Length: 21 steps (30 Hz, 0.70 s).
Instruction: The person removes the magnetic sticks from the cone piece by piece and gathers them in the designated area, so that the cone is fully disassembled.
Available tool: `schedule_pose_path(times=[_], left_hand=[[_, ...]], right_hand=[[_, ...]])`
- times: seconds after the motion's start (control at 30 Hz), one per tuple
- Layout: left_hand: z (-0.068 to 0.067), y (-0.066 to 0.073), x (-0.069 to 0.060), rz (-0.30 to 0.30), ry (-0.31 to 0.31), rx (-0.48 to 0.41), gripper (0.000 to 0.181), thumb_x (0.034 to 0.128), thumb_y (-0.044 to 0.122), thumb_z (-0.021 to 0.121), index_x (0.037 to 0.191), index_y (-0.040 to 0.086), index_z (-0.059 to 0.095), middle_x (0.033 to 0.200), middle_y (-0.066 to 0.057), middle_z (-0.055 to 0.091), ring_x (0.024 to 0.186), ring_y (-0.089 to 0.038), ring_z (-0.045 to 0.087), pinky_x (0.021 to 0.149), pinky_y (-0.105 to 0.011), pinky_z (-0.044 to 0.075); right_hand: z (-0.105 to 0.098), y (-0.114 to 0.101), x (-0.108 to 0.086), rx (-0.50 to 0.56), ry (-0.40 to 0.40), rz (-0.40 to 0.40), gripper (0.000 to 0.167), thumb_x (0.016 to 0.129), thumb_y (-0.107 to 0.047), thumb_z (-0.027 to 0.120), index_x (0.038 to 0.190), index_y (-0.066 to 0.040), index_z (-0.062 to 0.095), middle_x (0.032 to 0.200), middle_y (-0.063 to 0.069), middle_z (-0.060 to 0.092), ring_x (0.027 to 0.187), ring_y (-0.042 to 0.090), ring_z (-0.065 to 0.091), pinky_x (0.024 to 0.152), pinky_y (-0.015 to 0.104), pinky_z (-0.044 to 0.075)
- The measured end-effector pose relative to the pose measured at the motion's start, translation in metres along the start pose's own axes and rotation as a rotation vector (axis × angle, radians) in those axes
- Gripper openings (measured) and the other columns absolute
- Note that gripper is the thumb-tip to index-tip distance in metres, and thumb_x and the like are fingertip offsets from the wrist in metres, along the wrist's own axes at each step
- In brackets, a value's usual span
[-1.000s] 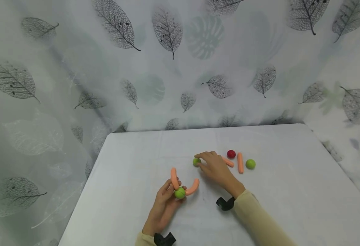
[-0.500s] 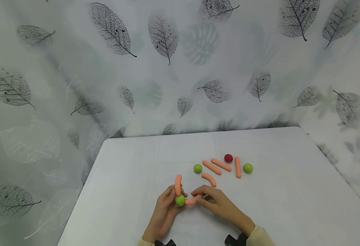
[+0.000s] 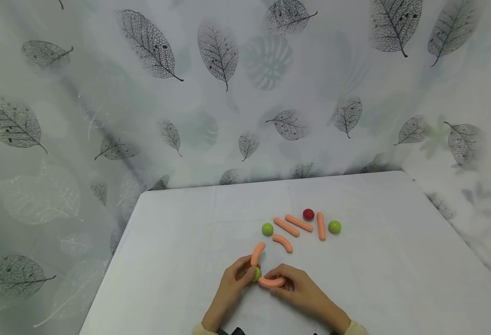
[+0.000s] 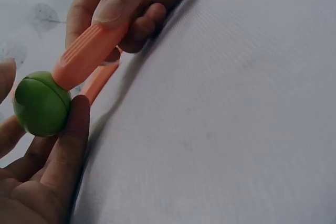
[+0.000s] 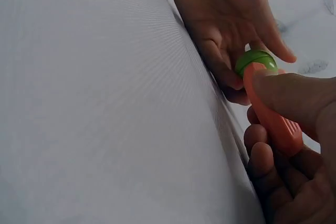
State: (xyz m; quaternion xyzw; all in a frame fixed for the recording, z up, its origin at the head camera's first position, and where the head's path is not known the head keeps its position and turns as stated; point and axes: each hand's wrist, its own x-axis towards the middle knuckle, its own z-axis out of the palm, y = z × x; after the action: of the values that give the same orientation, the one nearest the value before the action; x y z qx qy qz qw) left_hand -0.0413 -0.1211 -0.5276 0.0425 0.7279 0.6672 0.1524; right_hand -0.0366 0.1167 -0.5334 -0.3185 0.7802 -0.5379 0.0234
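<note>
My left hand [image 3: 232, 284] holds a small green ball [image 4: 42, 104] with a seam line round it, low over the white table. One curved orange stick [image 3: 258, 254] rises from the ball's far side. A second curved orange stick [image 3: 272, 282], ridged along its end, meets the ball on the right. Thumb and fingers of my right hand [image 3: 300, 287] pinch this second stick, and its tip touches the ball in the right wrist view. Whether it is fixed into the ball is hidden.
Beyond the hands on the white table [image 3: 178, 260] lie a green ball [image 3: 267, 229], another green ball [image 3: 334, 227], a red ball [image 3: 308, 214], a curved orange stick [image 3: 282, 243] and several straight orange sticks [image 3: 321, 226]. A leaf-patterned curtain [image 3: 245, 93] hangs behind.
My right hand has left the far green ball and come back to grip the stick on the right of the held ball. My left hand has shifted slightly right and turned the ball.
</note>
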Motion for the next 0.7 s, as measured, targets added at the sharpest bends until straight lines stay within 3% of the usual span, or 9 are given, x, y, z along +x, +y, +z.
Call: schedule_pose_path(times=[0.07,0.33,0.7], left_hand=[[0.0010,-0.0003,-0.0004,0.032,0.013,0.060,0.044,0.1056,0.030,0.063,0.143,0.006,0.060,0.125,-0.016,0.071,0.107,-0.007,0.068,0.088,-0.017,0.054],[0.0034,-0.0029,0.0027,0.071,0.082,0.128,0.038,0.1030,0.030,0.067,0.135,0.009,0.068,0.115,-0.013,0.076,0.097,-0.004,0.070,0.082,-0.018,0.054],[0.0088,-0.0100,0.0003,0.105,0.130,0.134,0.036,0.1006,0.030,0.070,0.129,0.008,0.072,0.112,-0.012,0.077,0.093,-0.003,0.070,0.078,-0.018,0.055]], right_hand=[[0.0020,0.0017,-0.0020,-0.003,0.006,-0.012,0.025,0.096,-0.017,0.076,0.121,-0.020,0.071,0.110,-0.002,0.074,0.082,0.002,0.059,0.068,0.021,0.052],[0.0001,0.0051,-0.0002,-0.022,-0.012,-0.013,0.025,0.096,-0.021,0.076,0.121,-0.022,0.071,0.110,-0.003,0.074,0.083,0.011,0.061,0.071,0.022,0.052],[-0.0003,0.0091,-0.0060,-0.011,-0.029,-0.018,0.025,0.098,-0.021,0.074,0.122,-0.026,0.070,0.111,-0.007,0.073,0.085,0.003,0.059,0.072,0.022,0.051]])
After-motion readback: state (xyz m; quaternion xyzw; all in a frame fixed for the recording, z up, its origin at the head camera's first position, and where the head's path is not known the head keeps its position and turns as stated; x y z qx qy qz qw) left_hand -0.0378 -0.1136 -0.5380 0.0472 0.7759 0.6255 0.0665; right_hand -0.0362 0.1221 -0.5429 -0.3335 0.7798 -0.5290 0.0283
